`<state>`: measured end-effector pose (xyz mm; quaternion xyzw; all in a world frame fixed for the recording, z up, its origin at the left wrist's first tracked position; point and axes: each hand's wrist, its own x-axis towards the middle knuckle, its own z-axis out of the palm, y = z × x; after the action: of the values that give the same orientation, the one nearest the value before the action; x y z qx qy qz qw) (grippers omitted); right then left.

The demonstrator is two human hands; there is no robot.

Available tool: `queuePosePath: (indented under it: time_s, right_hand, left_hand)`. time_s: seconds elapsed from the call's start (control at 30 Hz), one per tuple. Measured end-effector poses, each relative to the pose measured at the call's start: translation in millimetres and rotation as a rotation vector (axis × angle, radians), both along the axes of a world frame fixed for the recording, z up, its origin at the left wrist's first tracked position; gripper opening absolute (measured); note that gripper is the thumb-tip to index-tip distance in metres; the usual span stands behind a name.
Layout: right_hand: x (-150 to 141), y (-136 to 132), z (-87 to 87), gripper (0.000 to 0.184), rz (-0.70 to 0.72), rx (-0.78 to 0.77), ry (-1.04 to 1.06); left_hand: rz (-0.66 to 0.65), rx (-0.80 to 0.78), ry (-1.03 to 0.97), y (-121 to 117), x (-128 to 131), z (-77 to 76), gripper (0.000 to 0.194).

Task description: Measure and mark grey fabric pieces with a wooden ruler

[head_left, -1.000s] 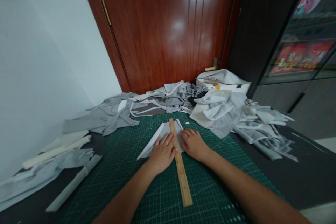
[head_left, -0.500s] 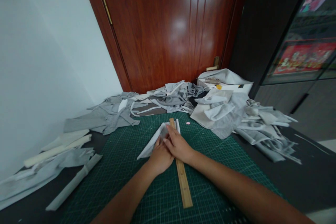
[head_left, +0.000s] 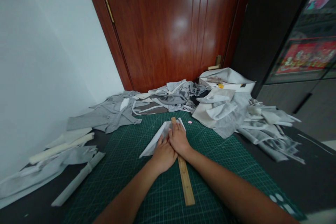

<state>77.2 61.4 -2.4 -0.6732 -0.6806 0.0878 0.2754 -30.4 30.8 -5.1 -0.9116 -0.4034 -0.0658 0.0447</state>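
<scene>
A long wooden ruler (head_left: 186,186) lies lengthwise across a small piece of light grey fabric (head_left: 151,146) with folded side edges. My left hand (head_left: 165,155) rests on the fabric at the ruler's left side, fingers stretched forward. Flat across the ruler's upper part lies my right hand (head_left: 179,139), its fingers extended over ruler and fabric and its thumb side against my left hand. Both hands press down from above without grasping. The middle of the ruler and part of the fabric are hidden under them. Beneath everything is a green cutting mat (head_left: 126,171).
Heaps of grey fabric (head_left: 110,112) line the table's back and left, beside a cream roll (head_left: 61,148) and a grey roll (head_left: 78,180). More fabric (head_left: 225,110) and a white box (head_left: 233,85) stand back right. A pink disc (head_left: 189,122) lies on the mat.
My right hand has moved left from the fabric at the ruler's right side onto the ruler, against my left hand, and now lies flatter. My left hand, ruler and fabric stay nearly in place.
</scene>
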Motion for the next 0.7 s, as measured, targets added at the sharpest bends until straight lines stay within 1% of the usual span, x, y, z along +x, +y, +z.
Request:
queuePosePath:
  time_s: [0.13, 0.27, 0.37, 0.57, 0.7]
  right_hand:
    - [22.7, -12.9, -5.5, 0.052, 0.063, 0.011, -0.155]
    - [55.4, -22.1, -7.8, 0.049, 0.103, 0.019, -0.279]
    - [73.6, -26.0, -9.2, 0.049, 0.156, 0.018, -0.344]
    - [92.3, -26.3, -10.3, 0.051, 0.239, -0.034, -0.330]
    - [106.1, -24.3, 0.1, 0.059, 0.356, -0.166, -0.299]
  left_hand:
    - [0.036, 0.041, -0.027, -0.2, 1.0, -3.1, 0.052]
    - [0.057, 0.001, -0.038, -2.0, 2.9, 0.1, 0.051]
    - [0.065, -0.014, -0.047, -3.4, 3.8, 2.7, 0.051]
    - [0.062, -0.027, -0.035, -2.2, 2.7, 2.5, 0.052]
    - [0.051, -0.028, -0.020, 0.0, 1.4, 2.4, 0.052]
